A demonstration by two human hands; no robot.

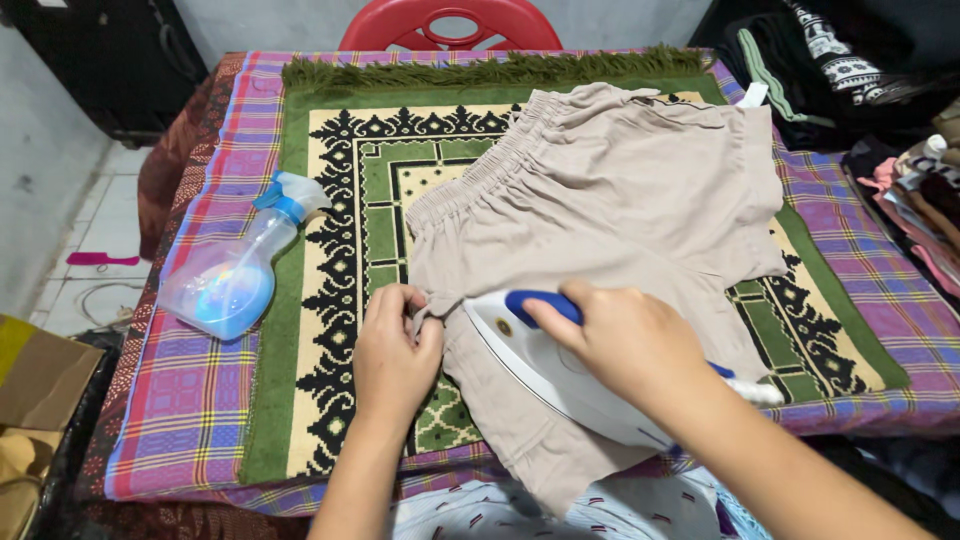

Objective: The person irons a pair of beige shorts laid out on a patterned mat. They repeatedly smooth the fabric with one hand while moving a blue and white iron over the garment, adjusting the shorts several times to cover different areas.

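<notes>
- The beige shorts (600, 210) lie flat on the green patterned mat (345, 250), which covers a plaid cloth (190, 400) on the tabletop; their elastic waistband points toward the far end of the mat.
- The right hand (620, 340) is closed around the blue handle of the white iron (545, 370), which rests sole-down on the near part of the shorts, tip pointing toward the mat's left side.
- The left hand (392, 350) is curled shut, pinching the edge of the shorts just beside the iron's tip and holding the fabric taut.
- A spray bottle (240, 275) with blue liquid lies on its side at the mat's left border, on the plaid cloth, well apart from both hands.
- A red chair (450, 22) stands beyond the mat's far edge; piled clothes (870, 70) sit off the mat's right side.
- Judged from this, the step in hand is pressing the near section of the shorts.
- The next move likely calls for gliding the iron along the stretched fabric while the pinching fingers stay clear of the hot tip.
</notes>
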